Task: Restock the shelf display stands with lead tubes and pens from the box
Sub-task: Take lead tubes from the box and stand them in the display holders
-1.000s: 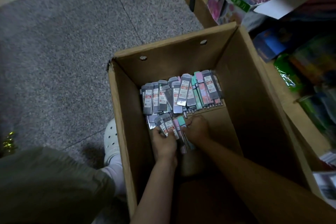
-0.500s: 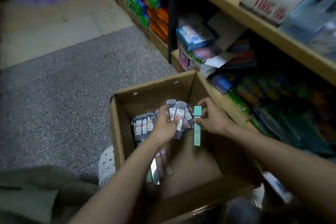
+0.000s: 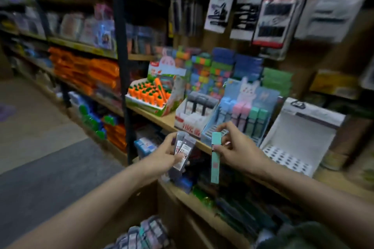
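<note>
Fingers (image 3: 222,129) of the right hand (image 3: 236,147) pinched one teal lead tube (image 3: 215,159) near the blue stand (image 3: 269,95) while the left hand (image 3: 164,155) clutched a loose grey bundle (image 3: 182,147) that risked spilling

Both hands have risen out of the cardboard box to shelf height. The left hand (image 3: 165,152), which a second ago was digging among the packs in the box, now grips a small bundle of grey lead tubes (image 3: 181,150) in front of the shelf edge (image 3: 159,121). The right hand (image 3: 235,147) has carried the mint-green tube (image 3: 215,159) up to just before the blue display stand (image 3: 240,113). The box has dropped almost out of view, with only the heap of packs (image 3: 145,234) showing at the bottom.
</note>
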A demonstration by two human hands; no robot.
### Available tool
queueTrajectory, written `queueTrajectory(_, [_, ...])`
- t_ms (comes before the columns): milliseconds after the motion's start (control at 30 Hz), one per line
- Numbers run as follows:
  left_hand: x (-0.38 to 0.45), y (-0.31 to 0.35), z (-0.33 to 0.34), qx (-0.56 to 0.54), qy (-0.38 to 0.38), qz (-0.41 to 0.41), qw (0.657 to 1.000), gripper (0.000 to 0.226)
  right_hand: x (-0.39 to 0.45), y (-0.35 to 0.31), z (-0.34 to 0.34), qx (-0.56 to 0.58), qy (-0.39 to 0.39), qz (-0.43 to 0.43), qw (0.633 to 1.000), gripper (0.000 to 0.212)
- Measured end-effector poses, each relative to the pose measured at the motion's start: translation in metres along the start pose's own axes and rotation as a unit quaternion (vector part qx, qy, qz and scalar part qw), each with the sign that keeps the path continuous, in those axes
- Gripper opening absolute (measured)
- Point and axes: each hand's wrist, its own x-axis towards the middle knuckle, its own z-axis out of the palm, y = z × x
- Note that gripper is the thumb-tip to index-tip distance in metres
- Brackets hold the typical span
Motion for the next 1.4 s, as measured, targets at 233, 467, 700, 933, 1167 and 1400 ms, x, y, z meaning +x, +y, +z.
queueTrajectory(233, [0.026, 0.035, 0.029, -0.072, -0.050, 0.021, 0.996, 0.054, 0.010, 0.002, -0.094, -0.083, 0.153, 0.007, 0.985, 0.033])
queueTrajectory(467, [0.056, 0.040, 0.039, -0.168, -0.051, 0.039, 0.984, 0.055, 0.026, 0.024, -0.125, -0.209, 0.219, -0.002, 0.953, 0.033])
queueTrajectory(700, [0.071, 0.034, 0.035, -0.157, -0.043, 0.061, 0.985, 0.056, 0.043, 0.049, -0.106, -0.262, 0.207, 0.008, 0.943, 0.027])
queueTrajectory(933, [0.080, 0.033, 0.029, -0.180, -0.020, 0.069, 0.981, 0.052, 0.049, 0.061, -0.102, -0.270, 0.189, 0.039, 0.943, 0.030])
queueTrajectory(1167, [0.081, 0.030, 0.026, -0.184, -0.018, 0.060, 0.981, 0.056, 0.050, 0.067, -0.100, -0.253, 0.190, 0.054, 0.947, 0.029])
queueTrajectory(1400, [0.080, 0.025, 0.025, -0.177, -0.017, 0.056, 0.982, 0.055, 0.054, 0.068, -0.100, -0.238, 0.192, 0.066, 0.950, 0.027])
